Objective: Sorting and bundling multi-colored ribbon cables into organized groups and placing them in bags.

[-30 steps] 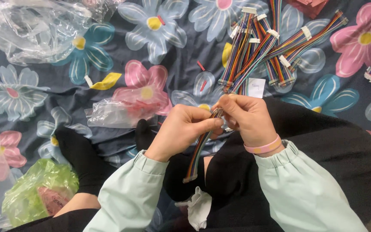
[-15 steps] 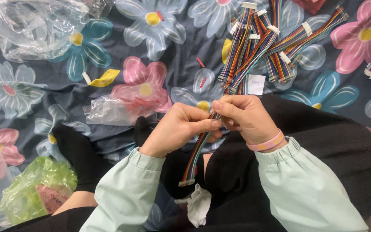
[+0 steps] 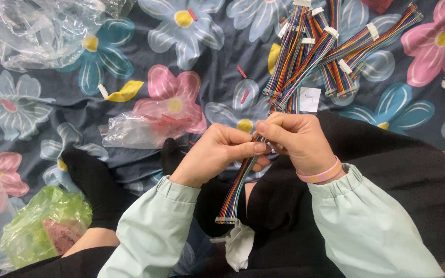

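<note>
- The left hand (image 3: 217, 154) and the right hand (image 3: 297, 141) meet over the person's lap, both pinching 1 rainbow ribbon cable (image 3: 238, 190) between thumb and fingertips.
- That cable runs from the 2 hands down to a white connector hanging above the dark trousers (image 3: 387, 175), and its upper part leads toward the far edge of the floral sheet (image 3: 42, 108).
- A pink wristband (image 3: 321, 175) sits on the right wrist, just above the pale green sleeve (image 3: 372, 226).
- A heap of similar cable bundles (image 3: 320, 51) lies on the sheet beyond the hands, near its far right corner, with a small white tag (image 3: 310, 99) beside it.
- A clear plastic bag (image 3: 135, 128) lies left of the hands; a green bag (image 3: 42, 221) rests at the near left corner.
</note>
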